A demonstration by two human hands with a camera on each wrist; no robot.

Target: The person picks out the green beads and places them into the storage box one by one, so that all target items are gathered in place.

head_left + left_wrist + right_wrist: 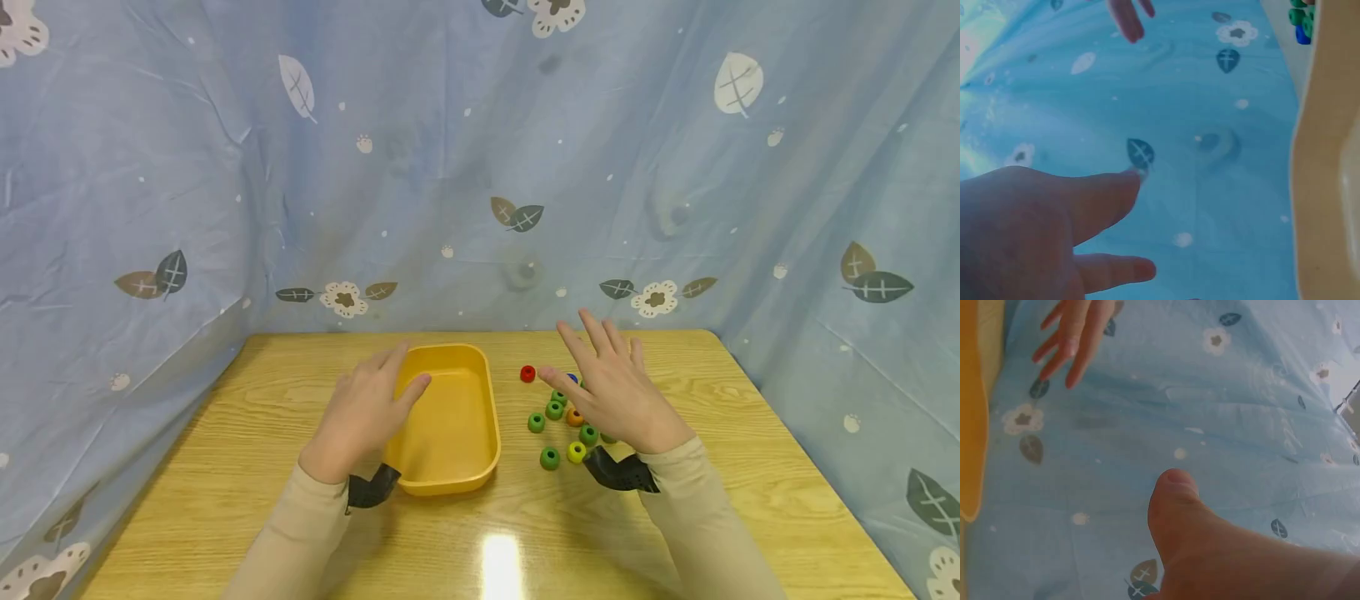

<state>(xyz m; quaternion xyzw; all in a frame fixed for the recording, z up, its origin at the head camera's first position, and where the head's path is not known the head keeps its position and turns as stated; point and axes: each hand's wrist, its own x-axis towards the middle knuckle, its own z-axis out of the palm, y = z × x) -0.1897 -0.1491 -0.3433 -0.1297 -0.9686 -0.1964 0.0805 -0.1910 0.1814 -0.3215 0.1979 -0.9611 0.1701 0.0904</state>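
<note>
My left hand (363,408) hovers by the left edge of a yellow tray (448,486), thumb and index finger spread apart, holding nothing. My right hand (618,383) is held over a scatter of round beads with holes, its fingers splayed and nothing in them. Among the beads are a red bead (528,373), an orange bead (575,417), a yellow bead (576,452), a partly covered blue bead (572,378) and several green ones, such as a green bead (550,457). The right hand and wrist hide part of the group. In the left wrist view the thumb (1104,197) points out straight.
Everything stands on a light wooden table (247,433). A blue patterned curtain (450,167) surrounds the table at the back and both sides. Black straps sit at both wrists, over beige sleeves (300,525). Light glares off the table near its front.
</note>
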